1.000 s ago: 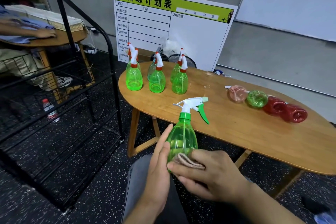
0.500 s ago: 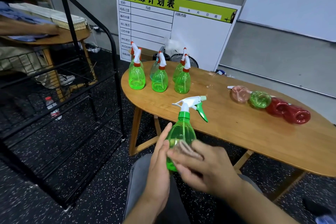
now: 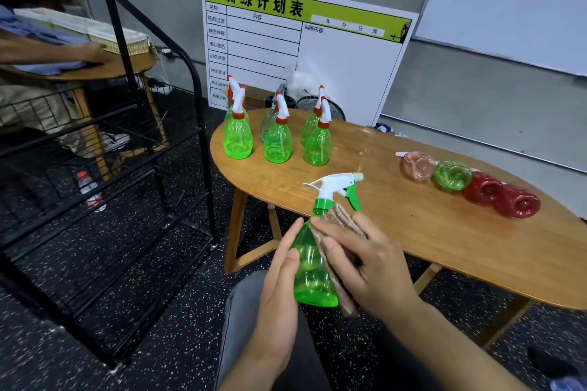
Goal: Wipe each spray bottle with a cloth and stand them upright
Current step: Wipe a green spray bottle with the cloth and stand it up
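Translucent green plastic spray bottle with white trigger head and green collar: held upright over the person's lap, in front of the near edge of the oval wooden table, not on it.

Change over the last second: the brownish ribbed cloth has travelled from the bottle's base up to its shoulder, just under the collar. Reading: the wipe of this bottle is well along; standing it on the table is not yet done.

Left hand: fingers nearly straight, laid against the bottle's left side, steadying it. Right hand: fingers curved over the cloth, pressing it to the bottle's right side.

Bottle wall smooth, glossy, pear-shaped; cloth soft, coarse weave.

Far left of the table: group of upright green spray bottles with red collars. Right side: a row of pink, green and red bottles lying on their sides, touching one another, apparently unwiped.
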Demonstrator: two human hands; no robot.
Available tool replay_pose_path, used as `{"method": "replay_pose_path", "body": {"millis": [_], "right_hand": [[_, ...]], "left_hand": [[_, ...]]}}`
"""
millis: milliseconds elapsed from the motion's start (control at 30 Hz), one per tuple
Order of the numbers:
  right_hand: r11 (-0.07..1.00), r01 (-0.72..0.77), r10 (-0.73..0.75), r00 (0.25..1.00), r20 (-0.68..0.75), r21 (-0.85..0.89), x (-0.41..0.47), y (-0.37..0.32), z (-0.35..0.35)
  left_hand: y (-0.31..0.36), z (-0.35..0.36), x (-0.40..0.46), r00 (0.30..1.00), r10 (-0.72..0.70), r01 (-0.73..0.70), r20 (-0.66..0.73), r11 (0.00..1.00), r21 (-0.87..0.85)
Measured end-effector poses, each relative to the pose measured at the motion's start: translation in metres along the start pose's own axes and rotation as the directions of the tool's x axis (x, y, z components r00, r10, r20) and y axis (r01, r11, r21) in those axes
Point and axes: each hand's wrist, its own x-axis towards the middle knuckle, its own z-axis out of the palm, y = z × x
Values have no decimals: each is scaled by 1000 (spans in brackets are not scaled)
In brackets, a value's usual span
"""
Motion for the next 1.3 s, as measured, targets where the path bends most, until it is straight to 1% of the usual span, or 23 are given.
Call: {"method": "replay_pose_path", "body": {"millis": [67,133,167,200,267,333,367,467,533,600,667,733,833,900,967,1000,1067,1133,1233,1300], "right_hand": [[990,141,-141,988,57,2,-16,-6,2],[948,317,-311,942,124,-31,-30,-9,3],[922,383,-372,916,148,-52,-34,-9,2],[903,424,-409,899,160,-75,-37,-9,1],[889,446,-429,890,155,-101,-34,-9,-2],[910,403,-393,913,111,-95,-29,-8,-3],[930,357,-351,933,76,-91,-26,-7,-3],[989,136,-137,990,-24,-50,-11,-4,-1],[1000,8,-8,999,-50,-6,-2,-3,1],[992,-57,63,996,-55,108,0,-3,3],[958,-92,119,990,-83,271,-6,-3,3],[893,-163,227,968,-108,420,-18,-1,2],[760,-311,437,894,-94,571,-32,-2,4],[680,-373,527,847,-66,631,-33,-3,4],[610,-390,565,824,-34,690,-28,-3,2],[602,-388,564,825,-27,698,-26,-3,1],[658,-378,516,856,-25,651,-20,-4,-2],[718,-382,467,884,6,582,-16,-4,-3],[800,-386,424,905,22,459,-12,-6,0],[859,-340,362,932,17,382,-14,-9,5]], "left_hand": [[2,0,-1,1000,-17,17,-6,1000,-5],[4,-1,-1,1000,-25,26,3,999,-34],[5,-1,-2,1000,-23,23,1,998,-53],[7,0,-2,1000,-21,21,0,998,-65],[9,2,-2,1000,-24,24,-2,997,-69],[9,4,-2,999,-33,33,-8,997,-64],[8,4,-2,999,-36,35,-15,998,-59],[8,5,-2,999,-32,31,-21,998,-49],[9,5,-3,1000,-16,16,-7,999,-30],[8,4,-3,1000,1,-1,10,1000,-17],[6,3,-4,999,30,-30,17,1000,0],[7,3,-4,999,40,-40,22,999,-1],[9,3,-4,999,20,-18,36,998,-68],[11,4,-5,999,-3,7,43,995,-104],[12,5,-6,998,-28,34,52,992,-119],[12,6,-6,997,-38,47,69,992,-119],[12,8,-7,994,-56,67,95,992,-108],[11,8,-7,994,-44,53,102,995,-87],[9,6,-5,997,-16,20,78,999,-46],[7,5,-4,998,-4,6,59,1000,-29]]}}
